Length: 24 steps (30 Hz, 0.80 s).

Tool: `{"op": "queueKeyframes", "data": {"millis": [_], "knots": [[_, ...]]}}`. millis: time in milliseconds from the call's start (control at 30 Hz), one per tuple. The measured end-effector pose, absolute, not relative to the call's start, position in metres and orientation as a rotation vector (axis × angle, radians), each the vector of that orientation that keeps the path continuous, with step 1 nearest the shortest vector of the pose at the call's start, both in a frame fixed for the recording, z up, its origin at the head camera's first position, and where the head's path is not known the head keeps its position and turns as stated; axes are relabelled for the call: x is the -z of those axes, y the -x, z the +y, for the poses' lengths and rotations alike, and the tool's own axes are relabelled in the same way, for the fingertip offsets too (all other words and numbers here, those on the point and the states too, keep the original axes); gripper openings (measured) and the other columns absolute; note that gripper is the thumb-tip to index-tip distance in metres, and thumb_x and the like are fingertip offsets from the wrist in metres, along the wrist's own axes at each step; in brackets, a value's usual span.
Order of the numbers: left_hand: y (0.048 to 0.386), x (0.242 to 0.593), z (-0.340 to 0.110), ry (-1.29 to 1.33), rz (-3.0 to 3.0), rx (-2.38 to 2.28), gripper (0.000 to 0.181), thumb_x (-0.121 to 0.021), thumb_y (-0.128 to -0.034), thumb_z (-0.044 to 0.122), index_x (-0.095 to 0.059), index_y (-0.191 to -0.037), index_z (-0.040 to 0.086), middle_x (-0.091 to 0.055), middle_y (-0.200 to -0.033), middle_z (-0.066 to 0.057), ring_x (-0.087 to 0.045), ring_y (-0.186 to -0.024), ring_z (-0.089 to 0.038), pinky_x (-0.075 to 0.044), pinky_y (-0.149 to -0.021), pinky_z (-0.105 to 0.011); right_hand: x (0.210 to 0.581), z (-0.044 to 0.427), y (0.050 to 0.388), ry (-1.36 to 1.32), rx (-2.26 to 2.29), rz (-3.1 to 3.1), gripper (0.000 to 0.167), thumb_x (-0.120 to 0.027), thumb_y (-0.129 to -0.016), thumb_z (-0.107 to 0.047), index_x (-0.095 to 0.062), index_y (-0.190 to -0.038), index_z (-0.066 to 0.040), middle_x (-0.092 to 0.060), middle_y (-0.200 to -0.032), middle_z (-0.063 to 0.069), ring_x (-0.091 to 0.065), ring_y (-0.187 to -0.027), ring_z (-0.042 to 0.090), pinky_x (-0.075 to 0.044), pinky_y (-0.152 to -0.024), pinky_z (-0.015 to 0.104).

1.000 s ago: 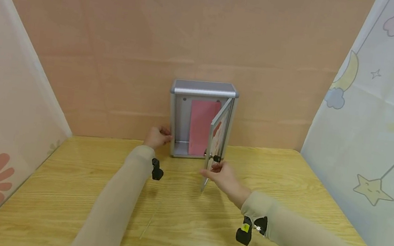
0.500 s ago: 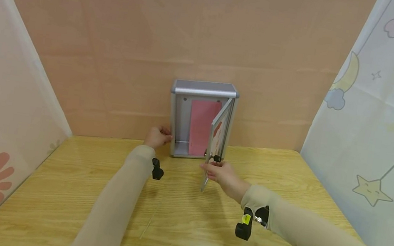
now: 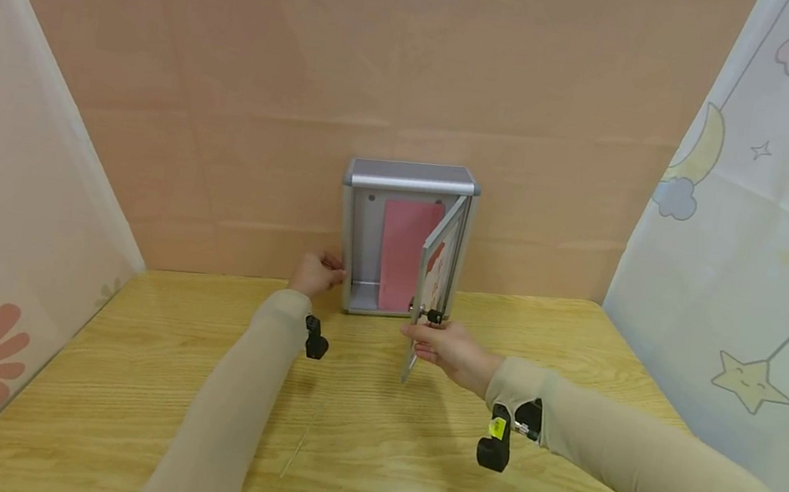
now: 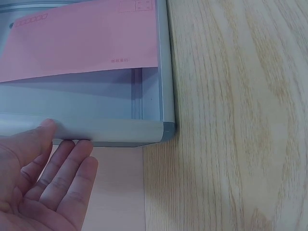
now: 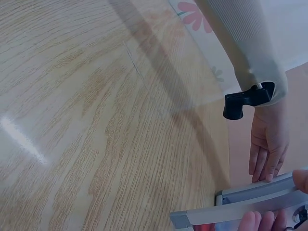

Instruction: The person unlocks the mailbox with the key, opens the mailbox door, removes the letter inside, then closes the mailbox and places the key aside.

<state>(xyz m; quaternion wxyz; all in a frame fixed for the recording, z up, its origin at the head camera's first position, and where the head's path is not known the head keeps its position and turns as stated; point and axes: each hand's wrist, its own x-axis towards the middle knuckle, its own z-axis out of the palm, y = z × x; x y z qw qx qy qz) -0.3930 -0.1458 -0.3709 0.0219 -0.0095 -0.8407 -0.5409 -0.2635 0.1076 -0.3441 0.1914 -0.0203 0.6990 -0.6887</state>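
Note:
A silver metal letter box point(image 3: 412, 174) stands upright at the back of the table, its hinged door point(image 3: 422, 283) swung outward on the right. Inside leans a pink envelope point(image 3: 404, 256). My left hand point(image 3: 317, 274) holds the box's left side; in the left wrist view the thumb lies on the front rim point(image 4: 106, 129) and the fingertips touch the outer wall. My right hand point(image 3: 458, 354) pinches the door's free edge just below the lock, where a black-headed key point(image 3: 434, 317) sticks out. In the right wrist view, part of this hand is cut off by the frame.
The box rests on a wood-grain table point(image 3: 352, 442) close to a peach cloth backdrop point(image 3: 272, 94). Patterned white cloths flank the table on the left point(image 3: 23, 143) and right point(image 3: 765, 248). A thin pale strip point(image 3: 293, 455) lies nearer the front.
My right hand's grip has shifted slightly up along the door edge, its fingers now closer below the key. The door has barely moved. My left hand and the box stay where they were.

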Motion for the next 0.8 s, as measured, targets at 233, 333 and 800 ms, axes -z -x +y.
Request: {"op": "queueKeyframes", "data": {"millis": [233,333,800], "knots": [[0.393,0.372,-0.143,0.036,-2.593,1.687,0.018,-0.066,-0.0893,0.003,-0.059,-0.103,-0.006,-0.063,-0.088,-0.012,-0.064,-0.099,-0.040,-0.052,-0.089,-0.049,0.343,0.112,0.263,0.018,1.918,1.985,0.022,-0.060,-0.094,-0.013,-0.046,-0.107,-0.001,-0.055,-0.086,-0.001,-0.055,-0.075,0.007,-0.051,-0.071,0.017],[0.393,0.372,-0.143,0.049,-2.581,1.692,0.018,-0.066,-0.0889,0.002,-0.060,-0.103,-0.007,-0.063,-0.088,-0.013,-0.064,-0.099,-0.042,-0.051,-0.089,-0.050,0.341,0.115,0.260,-0.002,1.897,2.003,0.033,-0.060,-0.095,-0.015,-0.045,-0.116,0.005,-0.055,-0.092,0.002,-0.056,-0.077,0.007,-0.051,-0.073,0.017],[0.393,0.371,-0.145,0.074,-2.588,1.640,0.017,-0.067,-0.0885,0.003,-0.060,-0.101,-0.007,-0.064,-0.087,-0.013,-0.065,-0.080,-0.024,-0.055,-0.075,-0.037,0.337,0.147,0.251,0.032,1.796,2.071,0.073,-0.053,-0.096,-0.013,-0.010,-0.143,0.023,-0.025,-0.148,0.035,-0.049,-0.122,0.028,-0.043,-0.105,0.034]]}}
